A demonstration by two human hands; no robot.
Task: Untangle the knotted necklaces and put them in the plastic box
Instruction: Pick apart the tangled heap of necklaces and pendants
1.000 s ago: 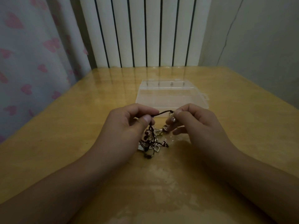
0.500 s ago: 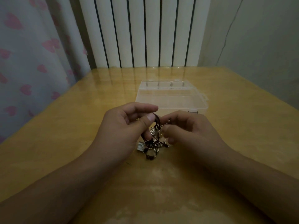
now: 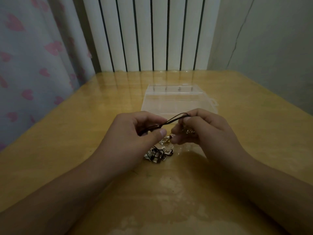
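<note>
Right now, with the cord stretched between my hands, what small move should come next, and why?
Probably ease the hands apart slowly. The left hand and right hand pinch the dark cord taut, yet the tangle lies knotted on the table, nothing in the plastic box.

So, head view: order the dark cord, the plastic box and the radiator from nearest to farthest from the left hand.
1. Dark cord: pinched in the left hand, stretched to the right hand.
2. Plastic box: on the table, just beyond the hands.
3. Radiator: behind the table's far edge.

Dim room: wooden table [image 3: 67, 133], white radiator [image 3: 149, 34], heart-print curtain [image 3: 33, 56]
</note>
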